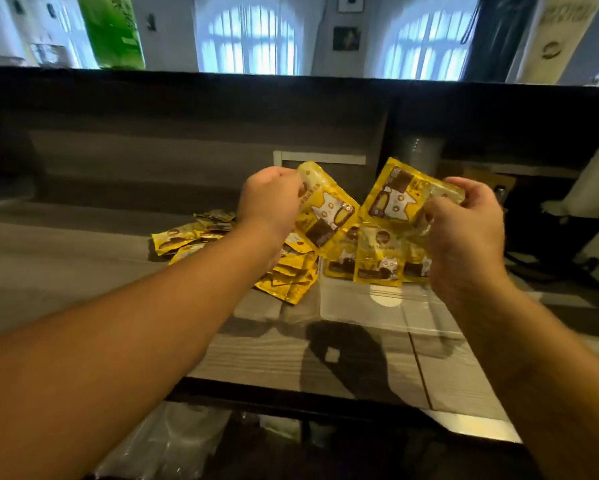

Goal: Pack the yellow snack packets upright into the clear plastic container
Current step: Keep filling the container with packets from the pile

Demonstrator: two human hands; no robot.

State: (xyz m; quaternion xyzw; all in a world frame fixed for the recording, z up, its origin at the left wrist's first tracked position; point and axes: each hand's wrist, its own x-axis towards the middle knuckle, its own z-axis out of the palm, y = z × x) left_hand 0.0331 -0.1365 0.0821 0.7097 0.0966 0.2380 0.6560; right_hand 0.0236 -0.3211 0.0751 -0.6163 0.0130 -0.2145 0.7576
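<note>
— Why do we have a packet in each hand?

— So we can put two in at once. Our left hand [272, 199] pinches one yellow packet [325, 211] by its top end, so it hangs down. Our right hand [464, 233] holds the other packet [393, 195] by one end too, fingers curled round it. This one is tipped sideways, so we think it needs a turn before it can stand up.

— Where do they go?

— Into the clear box [360, 306] on the grey table [256, 355], just under our right hand. Some standing packets [377, 263] are already at its far side. The near part looks bare, so there seems to be room.

— And the rest?

— A loose pile of packets [201, 239] lies on the table, just left of the box. Our left arm hides part of it.

— Is anything in our way?

— Not much. A dark wall rises behind the table. There are bags to the right, too dim to tell apart. The standing ones could fall over if we bump them.
</note>
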